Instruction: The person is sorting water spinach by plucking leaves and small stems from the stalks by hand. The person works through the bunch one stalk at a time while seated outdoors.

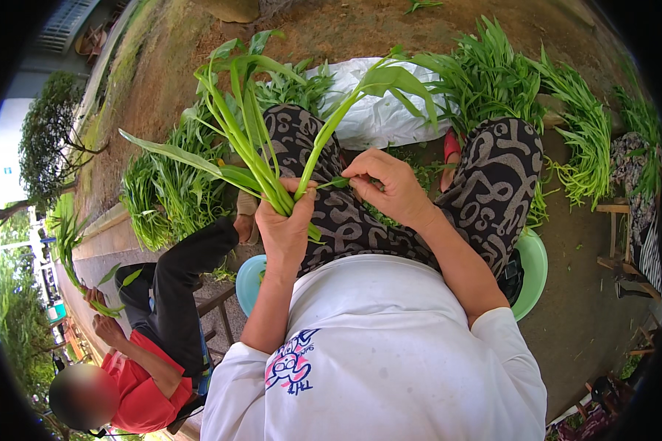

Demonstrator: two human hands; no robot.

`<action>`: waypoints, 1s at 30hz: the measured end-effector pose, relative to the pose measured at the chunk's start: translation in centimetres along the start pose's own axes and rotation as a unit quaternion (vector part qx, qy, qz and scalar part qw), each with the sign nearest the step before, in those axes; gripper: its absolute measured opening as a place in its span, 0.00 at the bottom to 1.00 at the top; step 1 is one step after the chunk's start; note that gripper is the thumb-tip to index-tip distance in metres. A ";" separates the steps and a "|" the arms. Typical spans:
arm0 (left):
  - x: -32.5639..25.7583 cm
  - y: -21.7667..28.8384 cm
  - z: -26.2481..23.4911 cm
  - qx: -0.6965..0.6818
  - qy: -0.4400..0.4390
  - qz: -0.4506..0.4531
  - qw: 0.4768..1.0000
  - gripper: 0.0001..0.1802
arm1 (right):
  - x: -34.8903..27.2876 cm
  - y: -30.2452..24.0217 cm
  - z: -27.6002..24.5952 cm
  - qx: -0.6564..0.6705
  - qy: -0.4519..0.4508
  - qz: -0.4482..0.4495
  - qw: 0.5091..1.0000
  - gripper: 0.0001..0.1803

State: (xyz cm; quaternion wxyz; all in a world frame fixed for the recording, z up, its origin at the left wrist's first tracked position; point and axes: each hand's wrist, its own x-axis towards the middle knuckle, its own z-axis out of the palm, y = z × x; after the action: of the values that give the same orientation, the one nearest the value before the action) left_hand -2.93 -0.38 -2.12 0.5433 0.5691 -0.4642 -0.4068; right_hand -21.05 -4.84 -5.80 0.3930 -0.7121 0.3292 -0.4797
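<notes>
My left hand is closed around the lower ends of several thick green water spinach stalks. Their long leaves fan out upward over my knees, and one stalk leans off to the right. Just right of that fist, my right hand pinches the tip of a small green leaf between thumb and fingertips. The leaf stretches across to the stalks by my left thumb. Both hands are above my lap, over dark patterned trousers.
Leafy heaps lie at the far right, with another pile to the left. A white plastic sheet is spread beyond my knees. Beside me sits a co-worker in a red shirt, holding greens. A green basin stands by my right hip.
</notes>
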 end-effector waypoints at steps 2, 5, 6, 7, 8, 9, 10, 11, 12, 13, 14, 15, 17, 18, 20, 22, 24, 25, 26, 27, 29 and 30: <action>-0.1 0.0 0.0 0.006 -0.005 -0.008 1.000 0.03 | -0.1 0.0 0.1 -0.024 0.000 -0.003 1.000 0.10; -0.2 0.1 0.0 0.006 -0.010 -0.028 1.000 0.03 | -0.2 0.0 0.2 -0.038 -0.009 0.007 0.999 0.10; -0.3 0.1 0.0 0.005 -0.012 -0.036 0.999 0.03 | -0.2 -0.1 0.2 -0.041 -0.010 0.010 0.999 0.09; -0.3 0.0 0.0 -0.002 -0.012 -0.036 0.999 0.02 | -0.2 -0.1 0.2 -0.043 -0.011 0.014 0.999 0.09; -0.3 0.0 0.1 -0.009 -0.012 -0.035 0.999 0.02 | -0.2 0.0 0.2 -0.034 -0.012 0.019 0.999 0.09; -0.3 -0.1 0.2 -0.016 -0.013 -0.034 0.999 0.02 | -0.3 0.1 0.3 -0.024 -0.013 0.023 0.999 0.09; -0.3 -0.1 0.1 -0.011 -0.011 -0.036 0.999 0.02 | -0.3 0.2 0.3 -0.015 -0.014 0.028 0.999 0.09; -0.2 -0.1 0.0 -0.007 -0.009 -0.038 0.999 0.02 | -0.3 0.1 0.2 0.002 -0.023 0.034 0.999 0.09; -0.2 -0.1 -0.1 -0.002 -0.007 -0.040 0.999 0.02 | -0.2 0.0 -0.1 0.018 -0.031 0.041 0.999 0.08; -0.2 -0.2 -0.2 0.004 -0.006 -0.032 0.999 0.02 | -0.2 -0.1 -0.2 0.035 -0.040 0.048 0.997 0.08; -0.1 -0.2 -0.2 0.009 -0.006 -0.024 1.000 0.02 | -0.1 -0.3 -0.3 0.041 -0.045 0.051 0.997 0.08; -0.1 -0.2 -0.2 0.014 -0.006 -0.016 1.000 0.02 | -0.1 -0.5 -0.5 0.047 -0.052 0.054 0.996 0.08; -0.2 0.0 -0.1 0.004 -0.011 -0.025 1.000 0.02 | -0.1 -0.5 -0.5 0.043 -0.058 0.058 0.996 0.08; -0.2 0.2 -0.1 0.000 -0.014 -0.029 0.999 0.03 | -0.1 -0.3 -0.3 0.034 -0.058 0.060 0.996 0.07; -0.3 0.3 0.1 0.000 -0.019 -0.028 0.999 0.03 | -0.2 -0.1 0.0 0.019 -0.052 0.058 0.997 0.07; -0.4 0.4 0.3 0.001 -0.023 -0.029 0.999 0.03 | -0.3 0.0 0.2 0.007 -0.039 0.051 0.998 0.06; -0.6 0.4 0.4 0.000 -0.027 -0.031 0.999 0.03 | -0.3 0.0 0.4 0.002 -0.027 0.056 0.998 0.05; -0.6 0.5 0.4 -0.001 -0.030 -0.031 0.999 0.03 | -0.3 0.0 0.4 0.000 -0.021 0.058 0.998 0.05; -0.6 0.5 0.4 -0.003 -0.033 -0.030 0.999 0.03 | -0.3 0.1 0.4 0.013 -0.012 0.058 0.998 0.05; -0.6 0.5 0.5 -0.005 -0.036 -0.029 0.999 0.03 | -0.3 0.2 0.5 0.027 -0.002 0.057 0.998 0.04; -0.5 0.4 0.3 0.018 -0.044 -0.028 0.998 0.03 | -0.3 0.3 0.5 0.057 0.007 0.073 0.996 0.04; -0.5 0.4 0.3 0.029 -0.047 -0.028 0.998 0.03 | -0.3 0.3 0.6 0.073 0.007 0.089 0.993 0.04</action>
State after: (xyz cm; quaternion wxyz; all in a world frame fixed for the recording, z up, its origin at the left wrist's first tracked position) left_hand -3.36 0.02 -1.82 0.4923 0.5779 -0.4848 -0.4343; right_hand -20.64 -4.53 -6.30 0.4834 -0.6457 0.3581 -0.4703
